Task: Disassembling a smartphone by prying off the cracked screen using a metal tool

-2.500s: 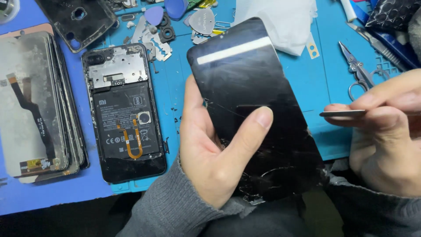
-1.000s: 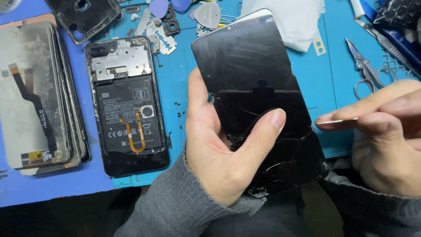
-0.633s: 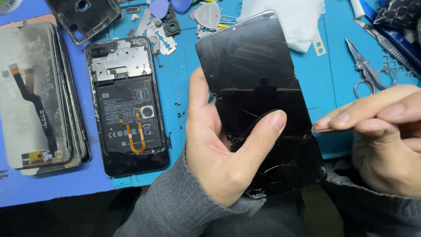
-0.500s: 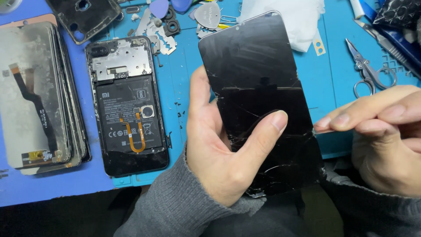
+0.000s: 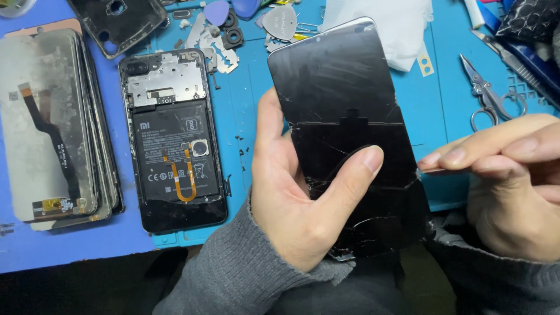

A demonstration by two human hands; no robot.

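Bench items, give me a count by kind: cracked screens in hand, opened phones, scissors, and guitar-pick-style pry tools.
Cracked black screen, held in the left hand: 1
Opened phone with battery showing: 1
Scissors: 1
Pry picks, one grey, two blue: 3
Total: 6

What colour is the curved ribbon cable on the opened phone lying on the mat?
Orange, on the ribbon cable of the opened phone; head view.
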